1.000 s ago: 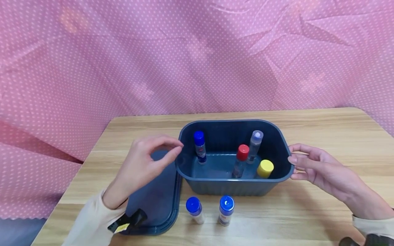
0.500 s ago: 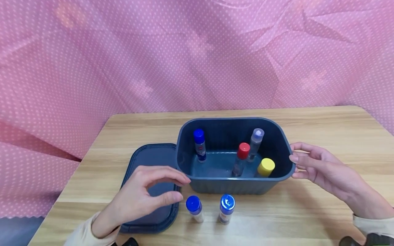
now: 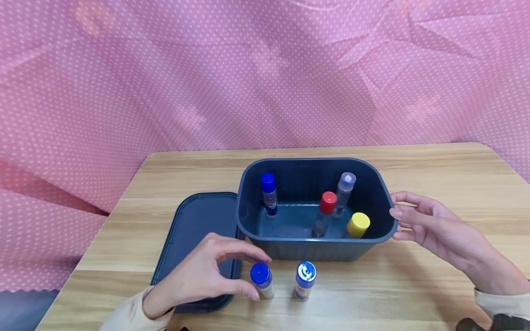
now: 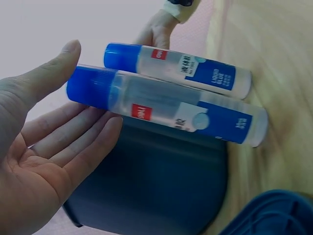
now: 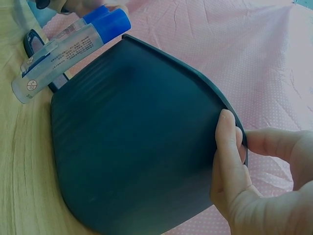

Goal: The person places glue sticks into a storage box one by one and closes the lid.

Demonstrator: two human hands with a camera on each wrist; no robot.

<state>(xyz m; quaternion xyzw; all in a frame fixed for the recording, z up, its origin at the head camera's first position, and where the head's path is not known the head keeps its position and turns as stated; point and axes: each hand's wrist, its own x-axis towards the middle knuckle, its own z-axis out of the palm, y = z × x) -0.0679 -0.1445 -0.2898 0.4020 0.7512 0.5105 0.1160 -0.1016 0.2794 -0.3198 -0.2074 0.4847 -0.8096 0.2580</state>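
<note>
Two bottles of liquid glue with blue caps stand upright on the table in front of a dark blue plastic box. My left hand is at the left glue bottle, thumb and fingers spread on either side of its cap without closing on it; the left wrist view shows that cap between them. Just right of it stands the other glue bottle. My right hand pinches the box's right rim, thumb over the edge and fingers against the outer wall.
Inside the box are a blue-capped glue bottle, a red-capped bottle, a clear bottle and a yellow-capped one. The dark blue lid lies left of the box, partly under my left arm. Pink dotted cloth hangs behind the table.
My left hand has come down from the box's left rim, toward me and rightward, to the left glue bottle. The right hand keeps its hold on the rim.
</note>
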